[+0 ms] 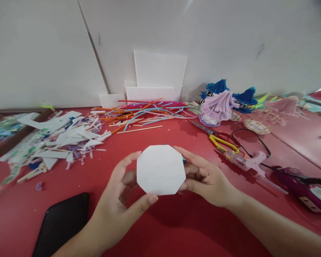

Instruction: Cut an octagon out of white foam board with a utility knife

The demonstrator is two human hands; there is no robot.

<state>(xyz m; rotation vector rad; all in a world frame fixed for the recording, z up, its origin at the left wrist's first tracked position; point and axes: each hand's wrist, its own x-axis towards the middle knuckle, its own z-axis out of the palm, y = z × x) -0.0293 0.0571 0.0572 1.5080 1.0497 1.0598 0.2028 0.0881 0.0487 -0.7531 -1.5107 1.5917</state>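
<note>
A white octagonal piece of foam board or card (161, 170) is held up over the red table, its flat face towards me. My left hand (117, 203) grips its left side, thumb at the lower edge and fingers curled behind. My right hand (210, 178) pinches the right edge, with the thumb at the lower right corner and the index finger along the top right. A small dark teal bit of something (184, 160) shows between the board and my right fingers; what it is I cannot make out.
Left lie white scraps (66, 137), a brown tray (42, 116) and a black phone (62, 223). Behind are coloured pipe cleaners (149, 112) and white boards (160, 69). Right are pipe-cleaner umbrella shapes (219, 105), pliers (224, 144), a pink glue gun (243, 162) and a purple power strip (302, 189).
</note>
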